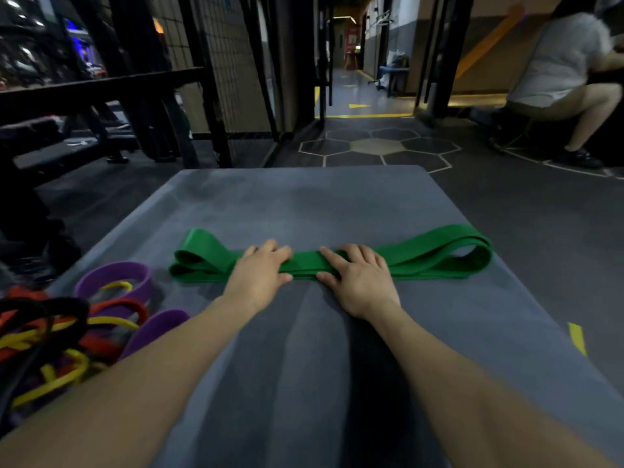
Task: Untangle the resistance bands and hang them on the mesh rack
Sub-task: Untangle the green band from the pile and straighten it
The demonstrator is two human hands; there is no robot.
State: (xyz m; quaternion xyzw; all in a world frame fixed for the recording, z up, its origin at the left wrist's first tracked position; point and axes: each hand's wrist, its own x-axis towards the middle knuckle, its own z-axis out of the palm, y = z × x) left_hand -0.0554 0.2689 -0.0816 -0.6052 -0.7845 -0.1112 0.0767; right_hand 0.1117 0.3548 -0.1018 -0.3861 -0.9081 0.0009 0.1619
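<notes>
Because the green band point(337, 261) lies folded flat across the grey worktop point(337, 204) with its long axis running left to right, both hands sit square over its middle, well clear of the looped ends that fan out at either side. The left hand point(261, 271) presses down just left of centre, its fingers point(270, 249) reaching over the far edge and its thumb at the near edge. The right hand point(358, 278) lies flat beside it, fingers spread and straight, gripping nothing. Neither hand is nearer; a small gap of band shows between them. Both forearms reach straight forward. The tangle of purple, red, yellow and black bands point(67, 329) waits at the near left. The mesh rack point(223, 62) stands beyond, to the left, so lifting the band likely comes next.
</notes>
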